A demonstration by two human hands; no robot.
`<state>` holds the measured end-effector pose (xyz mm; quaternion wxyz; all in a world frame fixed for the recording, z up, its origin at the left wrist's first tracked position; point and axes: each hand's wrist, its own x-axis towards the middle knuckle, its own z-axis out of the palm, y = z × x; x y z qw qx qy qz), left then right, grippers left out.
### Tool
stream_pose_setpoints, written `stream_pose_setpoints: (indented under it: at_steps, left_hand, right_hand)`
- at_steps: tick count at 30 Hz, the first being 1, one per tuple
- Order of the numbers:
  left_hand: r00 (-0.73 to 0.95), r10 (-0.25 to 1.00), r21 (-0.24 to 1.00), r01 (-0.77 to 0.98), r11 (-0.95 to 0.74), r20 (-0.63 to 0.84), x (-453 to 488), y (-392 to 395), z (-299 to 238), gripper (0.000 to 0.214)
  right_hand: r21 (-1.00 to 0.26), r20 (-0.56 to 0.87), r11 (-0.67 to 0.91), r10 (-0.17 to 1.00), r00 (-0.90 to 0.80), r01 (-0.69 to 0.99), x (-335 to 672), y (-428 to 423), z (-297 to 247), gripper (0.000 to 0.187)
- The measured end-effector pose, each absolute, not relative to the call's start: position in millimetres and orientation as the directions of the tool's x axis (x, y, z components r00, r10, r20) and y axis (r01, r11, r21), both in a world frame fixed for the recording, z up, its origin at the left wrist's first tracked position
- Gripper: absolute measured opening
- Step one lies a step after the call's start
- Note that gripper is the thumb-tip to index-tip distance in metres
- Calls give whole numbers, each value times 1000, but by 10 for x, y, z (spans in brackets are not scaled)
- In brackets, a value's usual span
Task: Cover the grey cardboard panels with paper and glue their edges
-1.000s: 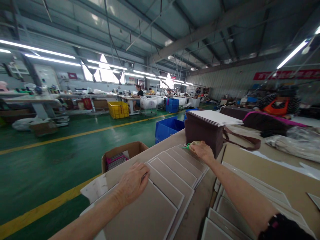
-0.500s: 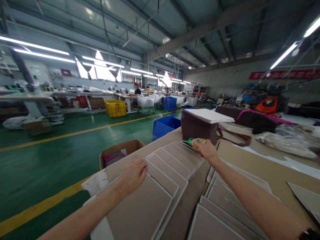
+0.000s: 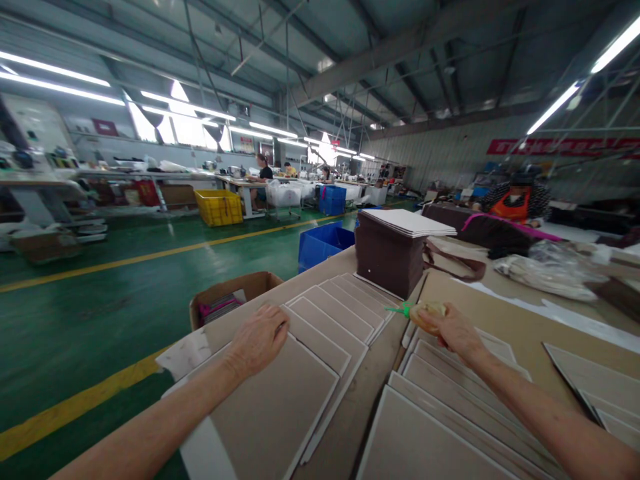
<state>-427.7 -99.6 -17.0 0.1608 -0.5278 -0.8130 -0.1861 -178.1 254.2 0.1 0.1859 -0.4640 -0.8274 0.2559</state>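
Observation:
My right hand (image 3: 457,331) is wrapped round a squeeze bottle (image 3: 425,316) with yellowish contents and a green nozzle pointing left. The bottle is above the gap between two rows of flat panels. My left hand (image 3: 257,339) rests at the left edge of the overlapping beige panels (image 3: 285,407), its fingers curled and closed. Whatever lies under those fingertips is hidden. Below my right forearm, a second row of overlapping panels (image 3: 425,433) runs along the table.
A dark brown block (image 3: 387,257) carries white sheets (image 3: 413,222) at the table's far end. Left of the table are a cardboard box (image 3: 235,293) and a blue bin (image 3: 323,247). A person in an orange apron (image 3: 513,203) sits at the back right. Clear plastic bags (image 3: 545,270) lie at right.
My right hand has moved the bottle right and towards me, from over the far end of the left row. The left hand stays on the panel edge. The view has shifted slightly.

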Motion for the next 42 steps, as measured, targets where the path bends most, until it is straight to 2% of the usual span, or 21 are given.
stream_pose_setpoints:
  at_steps: [10,22,26,34,42]
  left_hand:
    - [-385,804,134,921,365,453,-4295,-996,-185,18]
    - [-407,801,145,912,384,440,-4245,-997,-133,18]
    - [-411,802,156,911,383,433,-4239,-997,-128,19]
    - [-416,802,171,909,380,429,-4248,-1006,-152,21]
    - [-417,794,156,908,389,442,-4249,-1000,-143,18]
  right_hand:
    - [-509,11,494,822,-569,705,-1952,2554,168,44]
    - [-373,63,601,776,-627,707,-2813,2409,262,61]
    - [-350,64,592,788,-612,726,-3073,2370,273,60]
    - [-406,61,576,792,-608,710,-3478,2244,322,50]
    - [-551,45,506,812,-582,664,-3595,2216,306,42]
